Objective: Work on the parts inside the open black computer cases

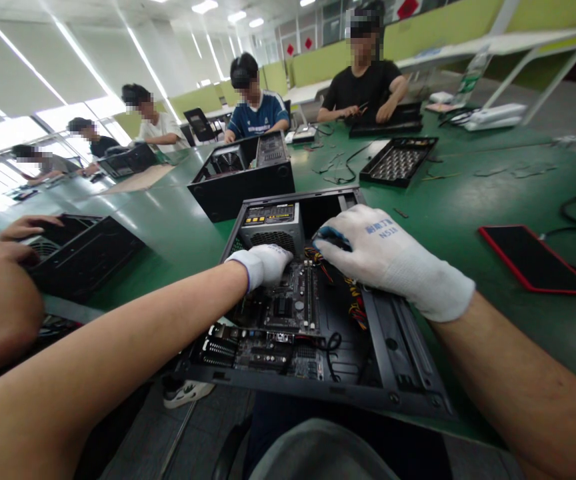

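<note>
An open black computer case (393, 340) lies on its side in front of me. Inside are a power supply (272, 223) at the top left, a motherboard (288, 303) and bundled coloured cables (357, 303). My left hand (268, 263), in a white glove, reaches in just below the power supply, at the top of the motherboard; its fingertips are hidden. My right hand (368, 247), gloved too, rests over the case's upper right edge, its thumb and fingers curled close together near the cables. What they hold, if anything, cannot be made out.
A second open case (243, 190) stands behind mine; a person's hand touches another case (88, 260) at left. A black tray (398, 161) lies behind, a red-edged black pad (535, 260) at right. Several people sit along the green table (468, 193).
</note>
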Action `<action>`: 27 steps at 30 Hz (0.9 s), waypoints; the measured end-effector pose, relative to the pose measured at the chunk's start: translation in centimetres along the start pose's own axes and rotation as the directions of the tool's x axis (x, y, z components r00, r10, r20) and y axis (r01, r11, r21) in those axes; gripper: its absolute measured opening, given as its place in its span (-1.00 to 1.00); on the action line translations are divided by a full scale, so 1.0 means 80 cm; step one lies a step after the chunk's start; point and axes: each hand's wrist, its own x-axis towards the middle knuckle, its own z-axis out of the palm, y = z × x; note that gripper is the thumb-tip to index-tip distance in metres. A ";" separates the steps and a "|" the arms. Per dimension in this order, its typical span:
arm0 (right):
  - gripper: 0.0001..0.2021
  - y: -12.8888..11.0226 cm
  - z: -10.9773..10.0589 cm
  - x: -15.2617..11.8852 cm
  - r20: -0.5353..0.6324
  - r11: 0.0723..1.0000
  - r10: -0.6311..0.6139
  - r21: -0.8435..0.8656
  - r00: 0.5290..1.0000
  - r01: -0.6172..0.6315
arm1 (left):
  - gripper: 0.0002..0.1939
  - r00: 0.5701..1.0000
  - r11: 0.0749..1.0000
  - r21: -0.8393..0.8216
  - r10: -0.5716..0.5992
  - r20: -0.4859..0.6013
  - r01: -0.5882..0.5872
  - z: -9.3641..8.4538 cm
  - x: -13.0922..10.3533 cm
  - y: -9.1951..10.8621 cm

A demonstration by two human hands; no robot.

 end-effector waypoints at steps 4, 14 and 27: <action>-0.57 0.000 0.000 0.001 0.009 1.000 0.004 0.007 1.000 -0.004 | -0.50 1.000 1.000 -0.014 -0.026 -0.014 0.026 -0.003 -0.002 -0.005; -0.57 -0.001 -0.001 0.001 0.012 1.000 0.008 -0.005 1.000 -0.007 | -0.51 0.998 0.998 -0.022 -0.061 -0.005 0.061 -0.008 -0.004 -0.003; -0.55 0.001 0.003 0.001 -0.008 0.998 -0.040 -0.050 0.999 0.040 | -0.57 0.998 1.000 0.029 -0.002 0.060 0.000 0.002 0.003 0.012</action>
